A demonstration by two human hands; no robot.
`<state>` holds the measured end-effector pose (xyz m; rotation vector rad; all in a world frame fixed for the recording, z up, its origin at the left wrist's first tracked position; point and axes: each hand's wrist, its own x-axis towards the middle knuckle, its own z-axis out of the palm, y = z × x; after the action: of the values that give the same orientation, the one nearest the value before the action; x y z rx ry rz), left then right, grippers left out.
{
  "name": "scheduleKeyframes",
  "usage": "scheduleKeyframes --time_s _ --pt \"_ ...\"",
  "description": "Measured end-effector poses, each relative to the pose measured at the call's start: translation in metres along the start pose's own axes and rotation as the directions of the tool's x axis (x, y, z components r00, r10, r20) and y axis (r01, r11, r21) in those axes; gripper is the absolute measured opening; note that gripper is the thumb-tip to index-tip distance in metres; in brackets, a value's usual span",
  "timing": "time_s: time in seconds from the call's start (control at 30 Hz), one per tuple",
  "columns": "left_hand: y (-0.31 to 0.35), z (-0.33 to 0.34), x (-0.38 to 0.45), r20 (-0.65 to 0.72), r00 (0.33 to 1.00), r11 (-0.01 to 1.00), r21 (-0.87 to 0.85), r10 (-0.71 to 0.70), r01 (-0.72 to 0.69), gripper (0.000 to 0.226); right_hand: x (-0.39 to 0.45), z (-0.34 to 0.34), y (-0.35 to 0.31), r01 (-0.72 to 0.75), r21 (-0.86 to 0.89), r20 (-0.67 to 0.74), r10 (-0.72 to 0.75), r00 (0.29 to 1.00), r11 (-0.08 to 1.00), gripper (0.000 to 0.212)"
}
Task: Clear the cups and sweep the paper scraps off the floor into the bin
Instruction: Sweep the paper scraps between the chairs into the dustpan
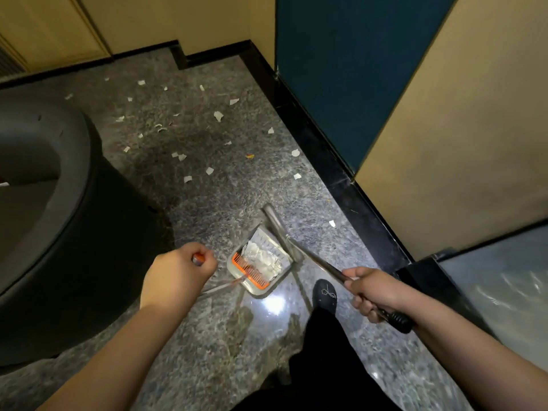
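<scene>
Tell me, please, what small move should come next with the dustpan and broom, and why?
Probably set the dustpan down ahead and sweep the nearest paper scraps into it. The left hand holds the dustpan handle and the right hand the broom handle; white scraps already lie in the pan, many remain on the floor.

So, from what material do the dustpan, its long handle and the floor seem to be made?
Dustpan: looks like grey plastic, matte, with an orange plastic comb edge. Long handle: probably metal, since it reflects light, ending in a black ribbed grip. Floor: polished speckled stone, perhaps granite; it mirrors a lamp.
</scene>
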<state>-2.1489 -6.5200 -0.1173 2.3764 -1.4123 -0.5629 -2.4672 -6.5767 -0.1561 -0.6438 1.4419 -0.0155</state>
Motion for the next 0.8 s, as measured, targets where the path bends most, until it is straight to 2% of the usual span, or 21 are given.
scheduleKeyframes --time_s 0.1,0.33,0.4,0.47,0.5,0.6,0.8 --pt "0.033 0.016 0.038 0.016 0.997 0.996 0.04 0.074 -0.075 0.013 0.021 -0.041 -0.026 0.011 0.024 -0.058 -0.009 0.998 1.0 0.025" --pt "0.124 0.056 0.136 0.122 0.981 0.974 0.153 0.152 -0.17 0.011 0.075 -0.144 -0.088 -0.028 0.049 -0.15 0.035 0.988 0.998 0.027" --pt "0.157 0.07 0.166 0.13 0.975 0.96 0.195 0.178 -0.201 0.013 0.096 -0.174 -0.101 -0.012 -0.003 -0.169 0.012 0.985 1.0 0.023" --pt "0.185 0.081 0.192 0.159 0.97 0.947 0.234 0.184 -0.218 0.016 0.11 -0.196 -0.117 0.036 -0.103 -0.192 -0.055 0.98 0.994 0.009" --pt "0.2 0.088 0.207 0.183 0.965 0.942 0.246 0.186 -0.228 0.016 0.119 -0.208 -0.128 0.051 -0.159 -0.208 -0.084 0.975 0.986 0.01" --pt "0.232 0.105 0.24 0.223 0.955 0.923 0.287 0.197 -0.257 0.016 0.141 -0.231 -0.156 0.009 -0.324 -0.227 -0.087 0.97 0.946 0.033" --pt "0.271 0.124 0.289 0.237 0.947 0.917 0.283 0.215 -0.279 0.018 0.179 -0.25 -0.183 -0.056 -0.437 -0.19 -0.031 0.981 0.898 0.023"
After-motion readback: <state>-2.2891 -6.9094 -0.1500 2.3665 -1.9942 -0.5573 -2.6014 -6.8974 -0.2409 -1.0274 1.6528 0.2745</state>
